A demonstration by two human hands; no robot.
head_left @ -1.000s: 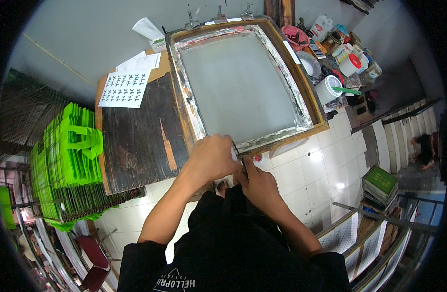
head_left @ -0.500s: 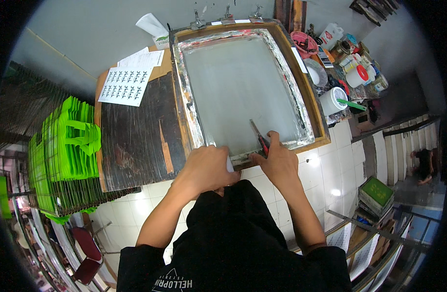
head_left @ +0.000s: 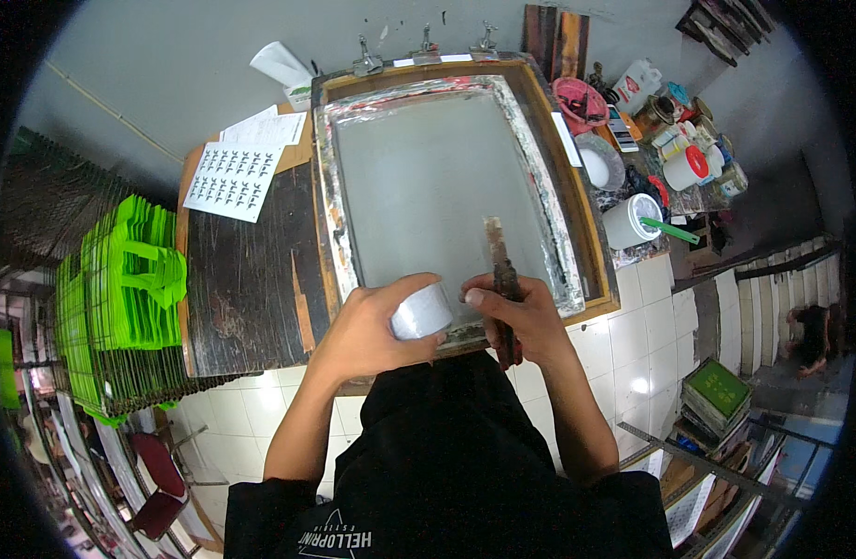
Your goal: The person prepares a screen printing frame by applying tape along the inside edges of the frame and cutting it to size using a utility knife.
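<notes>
A white cylinder, seemingly a roll of tape (head_left: 422,312), sits between the thumb and fingers of my left hand (head_left: 367,321). My right hand (head_left: 535,321) grips a stained, flat-bladed cutter (head_left: 496,244); its blade points away from me and some red shows at its lower end. Both hands are above the near edge of a screen printing frame (head_left: 337,177), whose pale grey mesh (head_left: 428,168) is bordered by tape and ink stains. The frame lies inside a wooden surround (head_left: 598,270). Fingers hide part of the roll and of the cutter's handle.
Printed sheets (head_left: 232,182) lie on the dark board (head_left: 246,289) at left, near green bags (head_left: 139,279) on a wire rack. Metal clamps (head_left: 367,58) line the far edge. At right stand a white tub (head_left: 630,224), a pink basket (head_left: 580,102) and several jars.
My left hand has turned, bringing the white roll into plain sight. My right hand has come closer to the body and tipped the cutter more upright. The view has shifted slightly.
</notes>
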